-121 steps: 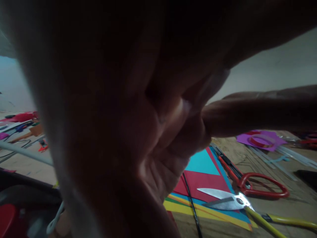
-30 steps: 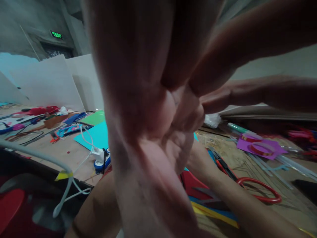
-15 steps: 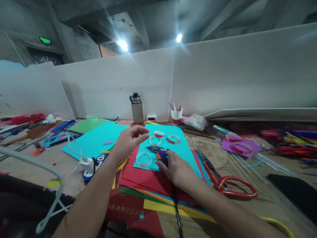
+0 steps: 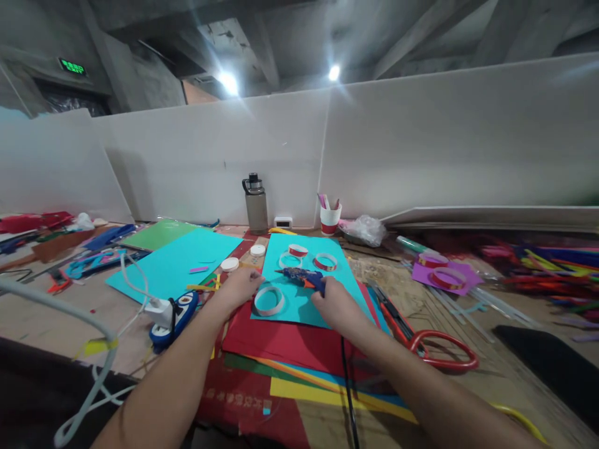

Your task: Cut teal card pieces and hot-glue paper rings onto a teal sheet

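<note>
My right hand (image 4: pixel 337 299) grips a blue hot glue gun (image 4: pixel 304 276), its nozzle pointing left over the turquoise sheet (image 4: pixel 299 308). A black cord runs down from it. With fingers curled together, my left hand (image 4: pixel 238 288) is at the sheet's left edge, beside a white paper ring (image 4: pixel 269 302). What its fingers hold, if anything, is hidden, and I cannot tell whether they touch the ring. Farther back on the sheet are another white ring (image 4: pixel 291 260), a small red-and-white ring (image 4: pixel 298 251) and a red-patterned ring (image 4: pixel 326 262).
Red scissors (image 4: pixel 437 349) and a utility knife lie on the right, near a purple sheet (image 4: pixel 461 277) with rings. On the left is a blue power strip (image 4: pixel 163 335) with a white plug. White round lids (image 4: pixel 229 264), a bottle (image 4: pixel 256 209) and a pen cup (image 4: pixel 330 219) are farther back.
The glue gun has been raised and swung up to the right in my right hand. My left hand has come down toward the front white ring, uncovering the white lids.
</note>
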Available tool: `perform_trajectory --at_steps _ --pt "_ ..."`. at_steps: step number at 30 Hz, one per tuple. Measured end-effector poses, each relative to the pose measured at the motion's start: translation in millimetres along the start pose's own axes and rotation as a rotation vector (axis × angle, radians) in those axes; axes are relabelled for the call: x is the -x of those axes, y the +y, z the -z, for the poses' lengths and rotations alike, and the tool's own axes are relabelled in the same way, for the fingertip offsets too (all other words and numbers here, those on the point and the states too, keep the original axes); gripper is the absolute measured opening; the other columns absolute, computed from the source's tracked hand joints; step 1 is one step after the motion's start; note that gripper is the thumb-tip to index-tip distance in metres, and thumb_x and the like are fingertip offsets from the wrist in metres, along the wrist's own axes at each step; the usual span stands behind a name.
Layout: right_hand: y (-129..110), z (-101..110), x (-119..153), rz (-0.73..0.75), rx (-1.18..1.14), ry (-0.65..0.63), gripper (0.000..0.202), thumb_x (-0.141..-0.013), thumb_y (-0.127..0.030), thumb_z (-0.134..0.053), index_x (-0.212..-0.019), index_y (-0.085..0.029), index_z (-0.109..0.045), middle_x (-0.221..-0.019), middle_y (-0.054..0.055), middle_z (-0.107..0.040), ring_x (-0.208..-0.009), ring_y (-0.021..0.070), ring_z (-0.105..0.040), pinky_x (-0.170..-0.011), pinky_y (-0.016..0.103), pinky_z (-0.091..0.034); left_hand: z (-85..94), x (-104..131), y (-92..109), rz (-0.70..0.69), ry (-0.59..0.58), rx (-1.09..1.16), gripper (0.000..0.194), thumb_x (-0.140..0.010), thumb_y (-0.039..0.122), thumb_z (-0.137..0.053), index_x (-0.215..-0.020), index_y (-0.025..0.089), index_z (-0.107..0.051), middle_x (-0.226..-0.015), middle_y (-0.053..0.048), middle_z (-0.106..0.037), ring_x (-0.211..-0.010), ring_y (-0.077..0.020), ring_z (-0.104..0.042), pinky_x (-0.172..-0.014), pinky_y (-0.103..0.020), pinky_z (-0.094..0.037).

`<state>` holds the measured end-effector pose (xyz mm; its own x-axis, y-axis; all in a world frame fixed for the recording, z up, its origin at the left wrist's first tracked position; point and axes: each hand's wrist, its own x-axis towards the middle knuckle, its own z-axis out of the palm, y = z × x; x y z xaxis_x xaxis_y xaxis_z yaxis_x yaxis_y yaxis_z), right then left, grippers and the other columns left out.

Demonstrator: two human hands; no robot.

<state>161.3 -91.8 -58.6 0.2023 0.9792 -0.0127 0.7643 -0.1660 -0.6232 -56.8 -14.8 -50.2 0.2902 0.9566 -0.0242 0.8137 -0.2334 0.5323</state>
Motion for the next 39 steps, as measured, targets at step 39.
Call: perform_trajectory --at_steps 39 --pt "37.3 19.3 3.4 0.023 -0.965 0.12 0.035 -0.057 -0.021 -0.06 -0.091 -0.02 -0.051 -0.067 -0.005 -0.057 -0.055 0.0113 -0.05 -0.053 0.026 -0.04 -26.0 -53.0 17.1 -0.244 -0.027 -0.043 0.01 -0.071 0.021 -0.063 -0.067 0.017 -0.072 -0.069 -0.004 -0.069 -0.065 -0.0165 -0.059 -0.058 -0.026 -0.036"
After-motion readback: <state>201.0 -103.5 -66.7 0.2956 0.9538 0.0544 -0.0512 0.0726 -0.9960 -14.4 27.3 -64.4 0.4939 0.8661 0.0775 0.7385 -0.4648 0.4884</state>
